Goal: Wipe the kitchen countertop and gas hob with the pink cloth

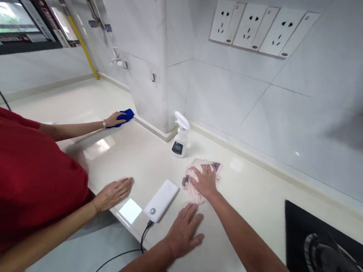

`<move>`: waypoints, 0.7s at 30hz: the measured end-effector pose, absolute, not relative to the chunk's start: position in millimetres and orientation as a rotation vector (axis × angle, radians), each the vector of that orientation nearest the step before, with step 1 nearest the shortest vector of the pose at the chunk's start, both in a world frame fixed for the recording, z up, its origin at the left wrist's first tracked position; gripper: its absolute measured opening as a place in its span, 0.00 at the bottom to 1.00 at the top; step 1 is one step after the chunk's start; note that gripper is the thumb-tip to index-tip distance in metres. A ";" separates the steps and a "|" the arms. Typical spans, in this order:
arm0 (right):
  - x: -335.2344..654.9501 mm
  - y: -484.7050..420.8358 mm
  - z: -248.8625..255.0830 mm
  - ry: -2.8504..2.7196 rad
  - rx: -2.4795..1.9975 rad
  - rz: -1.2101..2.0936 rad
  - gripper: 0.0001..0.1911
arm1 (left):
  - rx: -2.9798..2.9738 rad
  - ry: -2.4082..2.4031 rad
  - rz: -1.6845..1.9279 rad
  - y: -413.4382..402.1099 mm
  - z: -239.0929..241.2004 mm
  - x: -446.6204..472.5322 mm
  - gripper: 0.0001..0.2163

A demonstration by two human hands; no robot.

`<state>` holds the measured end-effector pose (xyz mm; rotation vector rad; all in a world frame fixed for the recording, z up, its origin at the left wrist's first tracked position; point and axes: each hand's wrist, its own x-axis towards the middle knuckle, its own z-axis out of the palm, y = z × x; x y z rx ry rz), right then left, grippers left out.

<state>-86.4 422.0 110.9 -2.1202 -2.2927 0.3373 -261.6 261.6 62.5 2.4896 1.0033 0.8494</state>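
Note:
On the pale countertop (238, 198), my right hand (205, 180) presses down on a crumpled pale pink cleaning cloth (193, 194) with dark patches, holding it under slightly curled fingers. My left hand (185, 231) rests on the counter just nearer to me, fingers apart and nothing in it. A white power bank (161, 200) with a black cable (142, 236) plugged in lies left of my hands. Behind the cloth, close to the wall corner, a white spray bottle (180, 138) with a dark label stands upright.
At the left, a person in a red shirt (29, 174) has one hand on a blue cloth (125, 116) and the other (115, 193) flat near the counter's edge. A black cooktop (299, 227) sits at the lower right. Sockets (250, 26) line the tiled wall.

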 end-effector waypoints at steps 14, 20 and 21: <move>-142.2 471.0 112.8 -2.311 -2.043 0.437 0.35 | 2.387 1.186 0.894 257.4 66.3 -257.8 0.24; -101.1 395.0 101.8 -2.286 -2.005 0.210 0.30 | 2.366 1.455 0.911 257.2 75.2 -280.8 0.26; -95.1 379.3 98.5 -2.260 -1.994 0.170 0.30 | 2.356 1.542 0.889 258.8 76.1 -288.3 0.27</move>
